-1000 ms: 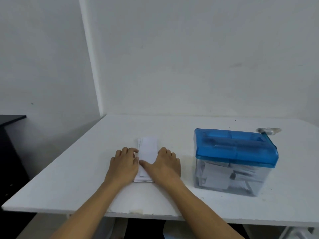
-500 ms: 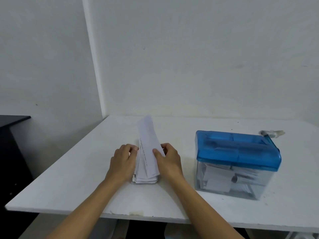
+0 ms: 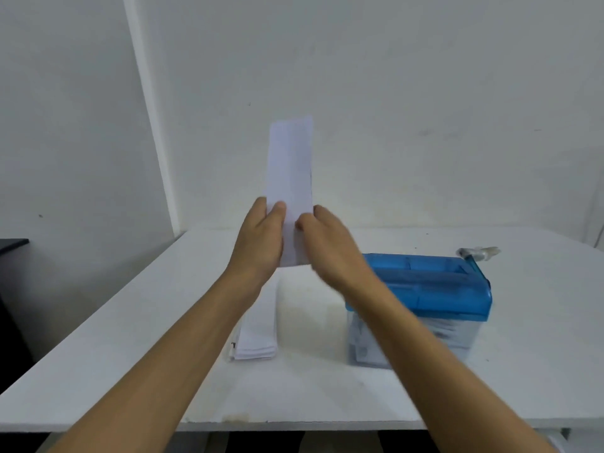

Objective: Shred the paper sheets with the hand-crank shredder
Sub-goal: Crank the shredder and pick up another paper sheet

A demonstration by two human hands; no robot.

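head view: both forearms reach forward and up, and the hands meet around one sheet above the table.
left hand [image 3: 261, 237]: grips the lower left edge of the paper sheet [image 3: 289, 165], thumb pressed on the near face, fingers curled behind it.
right hand [image 3: 330, 246]: slightly blurred; thumb and forefinger pinch the sheet's lower right edge.
paper sheet: a narrow white strip, held upright in the air, clear of the table.
paper stack [image 3: 256, 335]: lies flat on the table below the left forearm, which partly hides it.
shredder [image 3: 425, 289]: stands on the table to the right of the stack, apart from it; it has a blue lid over a clear bin [image 3: 457, 335] with paper scraps inside. the right forearm crosses its near left corner.
crank [image 3: 478, 253]: sits at the shredder's far right corner, with no hand on it.
table [image 3: 130, 354]: white, set into a corner of pale walls [image 3: 425, 93].
room: a dark piece of furniture [image 3: 9, 289] shows at the left edge.
change: half a second ago both hands were low at the stack, tilting the top sheet up. now they hold it high and free of the stack. the stack and shredder keep their places.
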